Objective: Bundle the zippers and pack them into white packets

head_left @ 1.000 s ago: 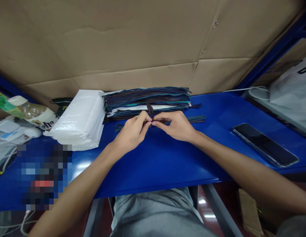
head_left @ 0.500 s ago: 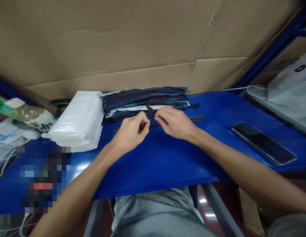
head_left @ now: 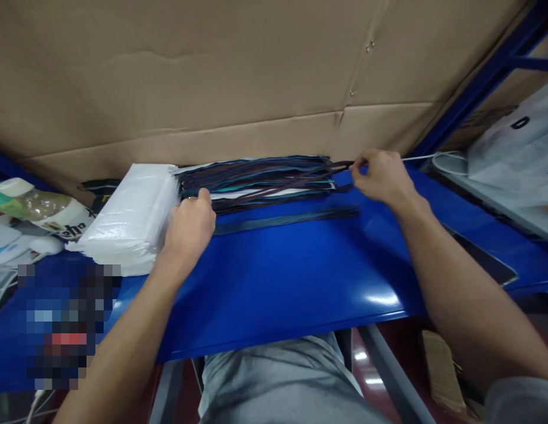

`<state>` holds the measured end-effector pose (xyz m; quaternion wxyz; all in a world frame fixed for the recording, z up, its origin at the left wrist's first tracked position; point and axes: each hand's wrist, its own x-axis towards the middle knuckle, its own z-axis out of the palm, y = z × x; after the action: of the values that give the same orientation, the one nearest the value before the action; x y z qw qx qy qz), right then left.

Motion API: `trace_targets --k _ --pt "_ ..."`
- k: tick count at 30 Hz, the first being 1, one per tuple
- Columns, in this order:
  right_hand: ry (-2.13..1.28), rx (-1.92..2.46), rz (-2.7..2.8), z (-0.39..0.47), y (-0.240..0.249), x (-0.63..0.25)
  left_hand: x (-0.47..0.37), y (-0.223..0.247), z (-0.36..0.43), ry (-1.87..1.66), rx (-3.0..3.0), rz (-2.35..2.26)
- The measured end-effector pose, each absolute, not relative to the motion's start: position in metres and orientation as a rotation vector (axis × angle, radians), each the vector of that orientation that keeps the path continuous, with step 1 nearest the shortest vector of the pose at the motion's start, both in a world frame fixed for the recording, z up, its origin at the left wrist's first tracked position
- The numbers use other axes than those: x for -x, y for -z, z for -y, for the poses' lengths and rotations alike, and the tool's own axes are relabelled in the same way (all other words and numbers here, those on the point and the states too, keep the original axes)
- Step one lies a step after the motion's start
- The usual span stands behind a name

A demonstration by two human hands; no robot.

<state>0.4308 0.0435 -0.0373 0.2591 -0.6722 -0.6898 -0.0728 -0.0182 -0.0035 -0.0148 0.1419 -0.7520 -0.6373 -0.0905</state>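
Note:
A dark brown fabric strip (head_left: 291,179), perhaps a zipper, stretches between my hands above a pile of similar strips. My right hand (head_left: 384,176) pinches its right end between thumb and fingertips, out past the end of the pile. Closed at the strip's left end is my left hand (head_left: 192,227), its fingertips turned away and mostly hidden. The pile of dark, teal and white strips (head_left: 256,168) lies along the back of the blue table. In front of it lies a separate flat bunch of dark blue-grey strips (head_left: 286,219).
Beside my left hand stands a stack of white plastic packets (head_left: 128,212). Farther left are a bottle (head_left: 48,203) and white devices with cables. A phone (head_left: 481,256) lies partly behind my right forearm. Cardboard (head_left: 212,76) covers the back; a white bag (head_left: 516,141) sits at right.
My hands have moved apart from the middle, left hand to the left and right hand to the right and up. The brown strip, bunched between them before, is now drawn out lengthwise.

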Motion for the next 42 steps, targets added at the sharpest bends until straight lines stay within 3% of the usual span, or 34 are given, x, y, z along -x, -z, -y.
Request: trace_targets --k 3,11,19,31,42 --pt "0.015 1.788 1.850 -0.038 0.036 -0.410 0.013 0.020 0.007 0.255 2.185 1.805" --pt "-0.656 1.354 1.778 -0.010 0.039 -0.336 -0.019 0.026 0.027 0.697 2.527 1.569" --pt "-0.912 1.062 1.794 0.021 0.042 -0.279 -0.039 0.037 0.037 0.593 2.762 1.572" --pt "-0.776 1.115 1.828 0.025 0.028 -0.279 -0.039 0.025 0.038 0.752 2.547 1.569" --pt "-0.204 2.039 1.680 -0.003 -0.003 -0.439 0.029 -0.011 0.010 0.600 2.223 1.953"
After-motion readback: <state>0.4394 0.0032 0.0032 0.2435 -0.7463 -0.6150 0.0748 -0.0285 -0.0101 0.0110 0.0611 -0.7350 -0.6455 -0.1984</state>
